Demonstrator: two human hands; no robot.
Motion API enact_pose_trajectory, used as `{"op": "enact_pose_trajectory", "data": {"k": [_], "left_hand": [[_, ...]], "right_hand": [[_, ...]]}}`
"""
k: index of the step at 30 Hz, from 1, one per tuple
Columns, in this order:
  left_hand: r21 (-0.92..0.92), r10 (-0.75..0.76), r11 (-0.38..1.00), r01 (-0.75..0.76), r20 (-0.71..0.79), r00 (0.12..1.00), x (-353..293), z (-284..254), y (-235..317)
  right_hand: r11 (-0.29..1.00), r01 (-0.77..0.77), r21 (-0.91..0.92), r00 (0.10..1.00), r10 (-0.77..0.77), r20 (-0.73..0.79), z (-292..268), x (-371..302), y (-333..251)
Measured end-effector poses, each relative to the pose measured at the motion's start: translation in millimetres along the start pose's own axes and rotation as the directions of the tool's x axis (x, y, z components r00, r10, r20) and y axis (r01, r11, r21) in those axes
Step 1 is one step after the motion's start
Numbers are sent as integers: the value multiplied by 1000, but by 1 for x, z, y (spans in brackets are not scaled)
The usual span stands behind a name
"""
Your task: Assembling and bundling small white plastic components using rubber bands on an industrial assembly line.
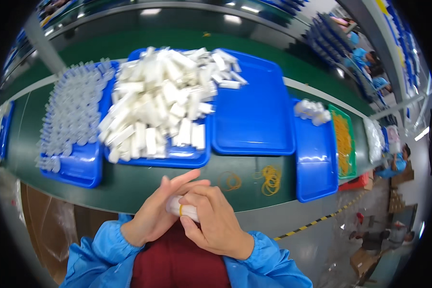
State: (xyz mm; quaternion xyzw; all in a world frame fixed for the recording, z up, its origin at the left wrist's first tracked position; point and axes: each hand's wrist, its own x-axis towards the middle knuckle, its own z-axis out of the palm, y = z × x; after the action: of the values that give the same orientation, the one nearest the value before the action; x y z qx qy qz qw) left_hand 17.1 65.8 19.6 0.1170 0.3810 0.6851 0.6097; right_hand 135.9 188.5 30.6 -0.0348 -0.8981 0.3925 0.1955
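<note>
The green table [144,185] stretches well beyond the fingers. On it, far ahead of them, lie blue trays: one ahead and to the left, packed with small clear vials [69,117]; one straight ahead, heaped with white tubes [153,103]; a mostly bare blue tray [254,110] ahead and to the right; and a further blue tray [317,158] off to the right carrying a small banded cluster [312,111]. Loose yellow rubber bands [271,178] lie on the table just ahead and right of the fingers.

Both hands meet close to the body. The left hand [153,216] cups a small bundle of white tubes [180,207], fingers closed round its end, while the right hand [216,223] wraps over it from the other side, fingers gripping it. A yellow band [181,210] already circles the bundle between the two grips.

The step in hand looks like binding: the band seems to be on but perhaps not fully seated or doubled. The next move would likely call for holding the tubes square with one hand and working the band snug with the other, without letting any tube slip out.
</note>
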Motion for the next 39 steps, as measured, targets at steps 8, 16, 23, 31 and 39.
{"op": "enact_pose_trajectory", "data": {"k": [8, 16, 23, 31, 39], "left_hand": [[435, 450, 821, -370, -94, 888, -19, -18, 14], [541, 597, 761, -358, -370, 712, -26, -31, 27], [592, 609, 746, -305, -422, 671, -30, -30, 32], [643, 635, 711, -286, -411, 654, -37, -28, 38], [983, 861, 179, 51, -181, 476, -66, -68, 71]], "right_hand": [[819, -456, -350, 727, 116, -676, -226, -25, 129], [741, -486, -463, 863, 324, -388, -340, -29, 296], [730, -507, -458, 855, 491, -164, -355, 5, 295], [736, -475, -482, 861, 503, -80, -370, 35, 312], [689, -348, -636, 932, 183, -312, -354, 23, 279]]}}
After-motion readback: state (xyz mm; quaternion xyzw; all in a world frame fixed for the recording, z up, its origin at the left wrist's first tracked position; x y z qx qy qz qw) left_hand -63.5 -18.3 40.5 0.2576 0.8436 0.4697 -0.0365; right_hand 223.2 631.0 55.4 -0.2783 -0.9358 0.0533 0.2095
